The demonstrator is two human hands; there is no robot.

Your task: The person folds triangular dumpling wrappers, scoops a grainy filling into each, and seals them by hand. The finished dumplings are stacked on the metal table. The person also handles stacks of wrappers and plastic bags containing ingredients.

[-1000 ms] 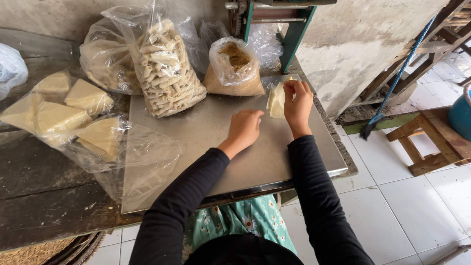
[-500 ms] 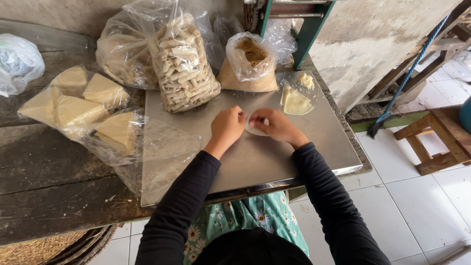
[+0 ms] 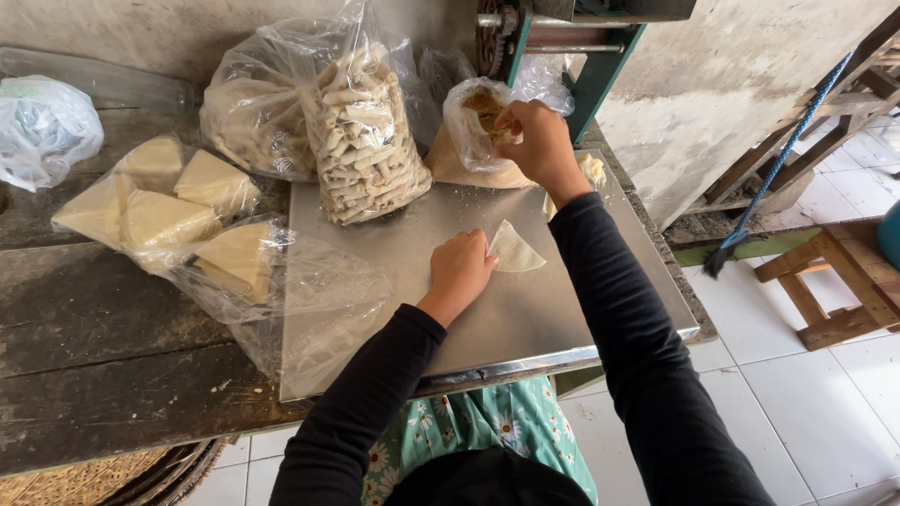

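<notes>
Reaching up and away from the work, the right hand [image 3: 539,141] now dips its pinched fingers into the open clear bag of brown filling [image 3: 478,131] at the back of the metal sheet [image 3: 525,319], where half a second ago it was down beside the left hand, both working on the wrapper. The left hand [image 3: 459,272] stays low, loosely curled, its fingertips pressing the near edge of the pale triangular wrapper [image 3: 516,251], which lies flat on the sheet and touches nothing else. The move suggests that the wrapper is laid out and a pinch of filling is being fetched for it. What the right fingers have closed on cannot be seen, since the bag's crinkled plastic and the knuckles cover them; whether they hold any filling yet is not clear. A small pale stack [image 3: 591,169] peeps out behind the right wrist, mostly hidden by the sleeve. The tall bag of rolled pieces [image 3: 361,141] and the bag of square pale blocks [image 3: 178,211] stand well to the left, untouched. The green machine frame [image 3: 600,56] is cut off at the top edge.
</notes>
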